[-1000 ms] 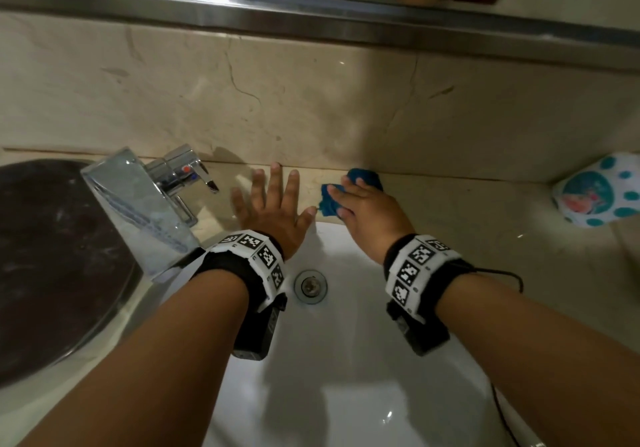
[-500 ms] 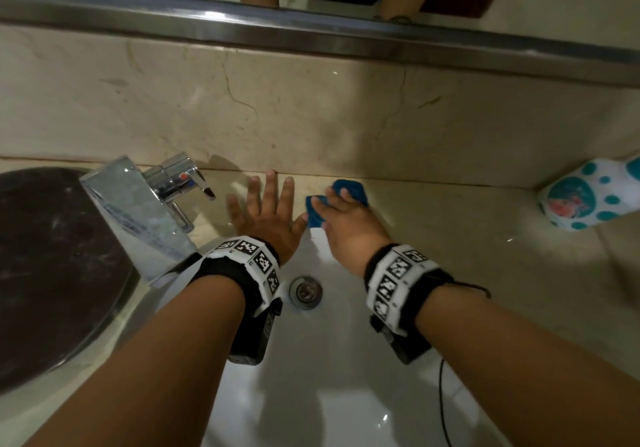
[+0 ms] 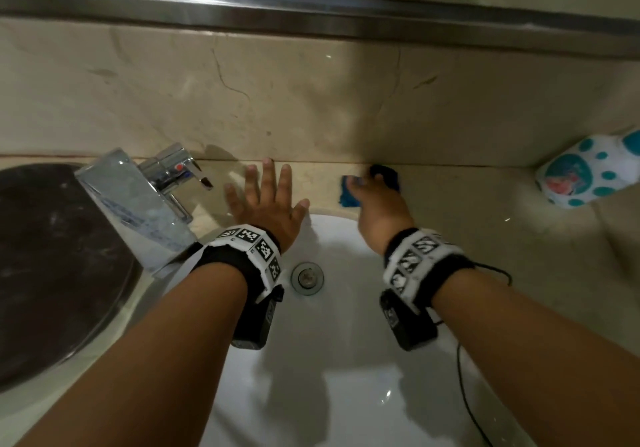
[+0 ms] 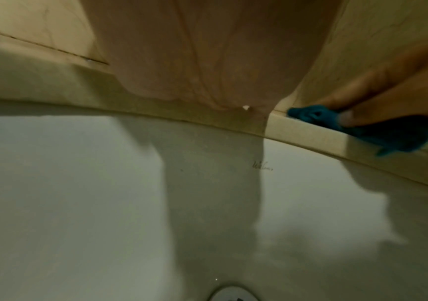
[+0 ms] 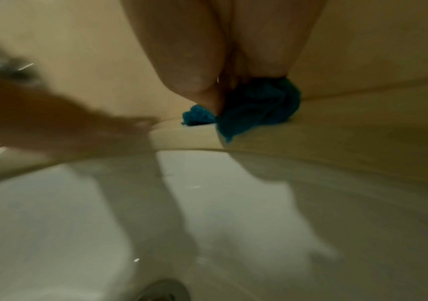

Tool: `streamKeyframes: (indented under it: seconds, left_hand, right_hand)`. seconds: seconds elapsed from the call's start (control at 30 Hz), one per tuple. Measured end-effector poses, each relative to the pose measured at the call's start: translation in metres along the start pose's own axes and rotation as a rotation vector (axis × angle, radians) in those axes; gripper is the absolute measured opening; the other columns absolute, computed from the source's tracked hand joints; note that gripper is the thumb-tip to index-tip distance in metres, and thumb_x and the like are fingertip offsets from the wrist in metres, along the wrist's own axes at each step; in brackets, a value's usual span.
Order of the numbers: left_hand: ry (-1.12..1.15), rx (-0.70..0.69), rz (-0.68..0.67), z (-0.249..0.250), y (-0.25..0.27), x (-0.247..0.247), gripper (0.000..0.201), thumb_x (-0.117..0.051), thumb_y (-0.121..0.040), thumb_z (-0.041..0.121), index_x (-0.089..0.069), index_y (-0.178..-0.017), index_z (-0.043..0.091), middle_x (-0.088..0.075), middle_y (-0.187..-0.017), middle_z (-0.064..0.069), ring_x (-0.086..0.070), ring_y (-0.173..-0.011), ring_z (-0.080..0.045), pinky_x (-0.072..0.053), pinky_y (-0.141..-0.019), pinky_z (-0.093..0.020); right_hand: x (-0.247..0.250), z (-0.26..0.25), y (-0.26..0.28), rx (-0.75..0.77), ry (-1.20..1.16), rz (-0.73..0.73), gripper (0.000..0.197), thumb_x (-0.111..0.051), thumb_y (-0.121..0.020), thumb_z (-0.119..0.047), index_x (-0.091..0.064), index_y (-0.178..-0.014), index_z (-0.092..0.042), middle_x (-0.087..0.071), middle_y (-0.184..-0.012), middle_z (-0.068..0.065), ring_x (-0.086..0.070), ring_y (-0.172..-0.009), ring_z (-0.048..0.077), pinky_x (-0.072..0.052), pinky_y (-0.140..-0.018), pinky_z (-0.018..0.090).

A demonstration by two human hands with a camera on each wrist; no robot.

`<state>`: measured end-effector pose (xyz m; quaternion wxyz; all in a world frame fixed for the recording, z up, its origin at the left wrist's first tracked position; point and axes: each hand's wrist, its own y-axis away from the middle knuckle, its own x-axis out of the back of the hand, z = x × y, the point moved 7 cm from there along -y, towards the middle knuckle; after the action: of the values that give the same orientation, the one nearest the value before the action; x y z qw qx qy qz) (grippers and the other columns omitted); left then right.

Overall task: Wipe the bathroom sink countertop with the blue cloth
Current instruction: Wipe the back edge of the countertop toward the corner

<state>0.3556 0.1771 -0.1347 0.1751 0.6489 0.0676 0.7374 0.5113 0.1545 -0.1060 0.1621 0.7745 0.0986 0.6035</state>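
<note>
The blue cloth (image 3: 348,198) lies bunched on the beige countertop (image 3: 457,211), on the narrow strip between the white sink basin (image 3: 346,360) and the back wall. My right hand (image 3: 375,198) covers it, thumb and curled fingers pinching it against the stone; the right wrist view shows the cloth (image 5: 256,103) under that hand (image 5: 220,61). My left hand (image 3: 266,193) rests flat on the same strip, fingers spread, holding nothing, a short gap left of the cloth. In the left wrist view the cloth (image 4: 388,130) shows at the right under the right hand's fingers (image 4: 362,91).
A chrome faucet (image 3: 138,197) stands just left of my left hand. A dark round basin (image 3: 52,256) fills the far left. A white cup with teal spots (image 3: 581,176) lies at the back right corner. The drain (image 3: 307,277) sits between my wrists.
My right hand slid the cloth left toward my left thumb, then back right along the strip behind the sink. The left hand stayed flat in place.
</note>
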Motion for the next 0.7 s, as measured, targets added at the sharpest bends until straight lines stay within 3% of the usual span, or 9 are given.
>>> streamKeyframes:
  seconds: [0.1, 0.17, 0.23, 0.3, 0.37, 0.43, 0.57, 0.63, 0.7]
  left_hand:
    - [-0.017, 0.009, -0.02, -0.001, 0.0, -0.001, 0.065, -0.013, -0.097, 0.053, 0.017, -0.148, 0.027, 0.026, -0.155, -0.001, 0.019, -0.143, -0.027, 0.008, -0.112, -0.057]
    - [-0.022, 0.004, -0.014, -0.001, -0.001, -0.001, 0.065, -0.014, -0.097, 0.053, 0.016, -0.148, 0.028, 0.024, -0.155, 0.0, 0.018, -0.144, -0.027, 0.008, -0.111, -0.057]
    - [-0.002, 0.002, -0.015, -0.002, -0.001, 0.0, 0.065, -0.016, -0.097, 0.054, 0.014, -0.148, 0.028, 0.023, -0.156, 0.0, 0.018, -0.144, -0.027, 0.009, -0.111, -0.056]
    - [0.011, 0.01, -0.031, -0.002, 0.0, 0.0, 0.065, -0.016, -0.097, 0.054, 0.015, -0.148, 0.029, 0.024, -0.156, 0.001, 0.019, -0.144, -0.026, 0.011, -0.111, -0.056]
    - [0.006, 0.014, -0.043, 0.0, 0.0, 0.001, 0.065, -0.015, -0.097, 0.053, 0.016, -0.148, 0.028, 0.025, -0.155, 0.0, 0.02, -0.143, -0.027, 0.012, -0.111, -0.057]
    - [0.016, 0.034, -0.054, 0.003, 0.002, 0.002, 0.064, -0.016, -0.098, 0.052, 0.015, -0.148, 0.026, 0.026, -0.155, -0.002, 0.021, -0.143, -0.027, 0.012, -0.111, -0.058]
    - [0.07, 0.046, -0.043, 0.015, 0.006, 0.006, 0.064, -0.019, -0.099, 0.047, 0.01, -0.15, 0.021, 0.023, -0.156, -0.005, 0.019, -0.143, -0.027, 0.012, -0.11, -0.058]
    - [0.028, -0.013, -0.024, 0.03, 0.009, 0.006, 0.063, -0.018, -0.1, 0.047, 0.012, -0.149, 0.022, 0.024, -0.155, -0.005, 0.022, -0.143, -0.026, 0.013, -0.11, -0.057]
    - [-0.024, -0.082, -0.024, 0.051, 0.011, 0.003, 0.062, -0.015, -0.099, 0.048, 0.016, -0.148, 0.024, 0.026, -0.155, -0.003, 0.024, -0.142, -0.026, 0.014, -0.11, -0.056]
  right_hand:
    - [-0.008, -0.039, -0.011, 0.113, -0.059, -0.048, 0.065, -0.04, -0.093, 0.001, -0.018, -0.149, -0.023, -0.003, -0.159, 0.002, -0.003, -0.147, 0.025, -0.009, -0.117, 0.029]
    - [-0.007, -0.038, -0.014, 0.125, -0.221, -0.058, 0.054, -0.04, -0.097, -0.005, -0.026, -0.148, -0.019, -0.01, -0.159, 0.003, -0.01, -0.146, 0.022, -0.012, -0.114, 0.024]
    - [0.002, -0.009, -0.009, 0.092, -0.298, 0.007, 0.043, -0.039, -0.099, -0.014, -0.04, -0.141, -0.018, -0.023, -0.156, 0.005, -0.024, -0.142, 0.021, -0.018, -0.111, 0.021]
    - [0.011, 0.041, 0.0, -0.043, -0.133, 0.095, 0.04, -0.04, -0.098, -0.022, -0.045, -0.137, -0.027, -0.028, -0.154, 0.005, -0.03, -0.139, 0.024, -0.022, -0.114, 0.028]
    - [0.018, 0.081, 0.012, -0.181, -0.039, 0.108, 0.042, -0.038, -0.098, -0.023, -0.041, -0.139, -0.032, -0.027, -0.154, 0.003, -0.027, -0.141, 0.025, -0.022, -0.116, 0.039]
    - [0.017, 0.09, 0.019, -0.211, -0.003, 0.026, 0.049, -0.039, -0.098, -0.017, -0.03, -0.145, -0.024, -0.022, -0.155, 0.006, -0.024, -0.142, 0.027, -0.02, -0.117, 0.036]
    - [0.011, 0.05, 0.008, -0.104, 0.102, -0.021, 0.061, -0.044, -0.091, -0.004, -0.023, -0.147, -0.017, -0.022, -0.152, 0.015, -0.023, -0.139, 0.034, -0.027, -0.111, 0.036]
    - [-0.004, 0.034, 0.0, 0.001, 0.038, -0.097, 0.065, -0.044, -0.091, 0.0, -0.019, -0.148, -0.021, -0.009, -0.157, 0.01, -0.011, -0.145, 0.032, -0.019, -0.115, 0.035]
    - [-0.005, 0.032, 0.002, 0.071, -0.058, -0.082, 0.059, -0.038, -0.095, 0.0, -0.023, -0.148, -0.022, -0.008, -0.159, 0.005, -0.007, -0.146, 0.027, -0.012, -0.118, 0.034]
